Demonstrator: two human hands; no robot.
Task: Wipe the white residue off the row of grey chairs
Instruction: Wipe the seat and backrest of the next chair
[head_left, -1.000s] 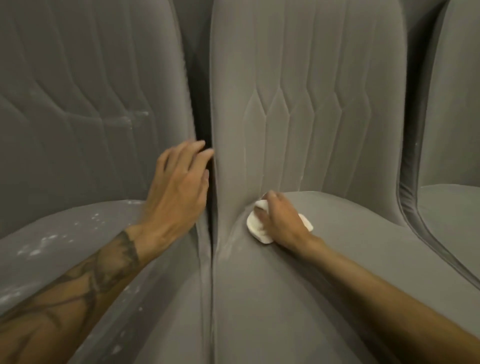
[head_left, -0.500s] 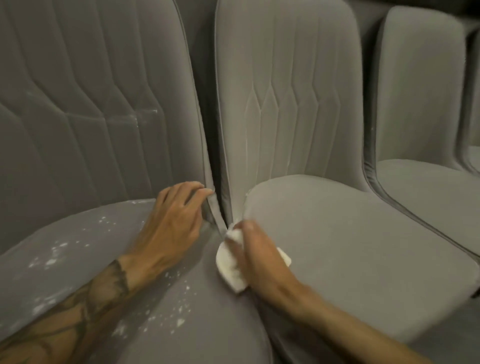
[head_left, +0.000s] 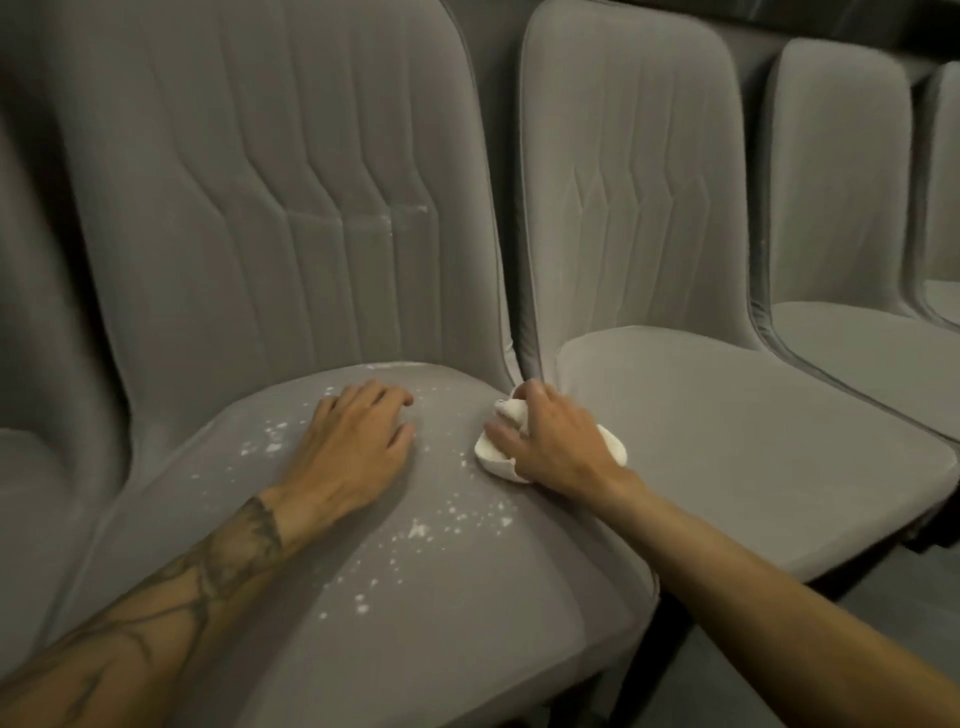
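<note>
A row of grey upholstered chairs fills the view. The nearest chair (head_left: 291, 613) has white residue (head_left: 415, 530) speckled over its seat and a faint white streak (head_left: 405, 210) on its backrest. My left hand (head_left: 353, 447) rests palm down on that seat with its fingers spread. My right hand (head_left: 550, 441) holds a white cloth (head_left: 491, 452) bunched under its fingers, pressed on the right edge of the same seat, beside the gap to the second chair (head_left: 753, 447). That second seat looks free of residue.
A third grey chair (head_left: 857, 332) stands at the right, with the edge of a fourth (head_left: 943, 208) beyond it. Another grey seat (head_left: 31, 493) lies at the far left. Dark floor (head_left: 727, 691) shows below the seat fronts at lower right.
My right hand with the cloth has come off the second chair's seat and across the gap onto the speckled seat. My left hand left the backrest edge and now lies flat on the seat.
</note>
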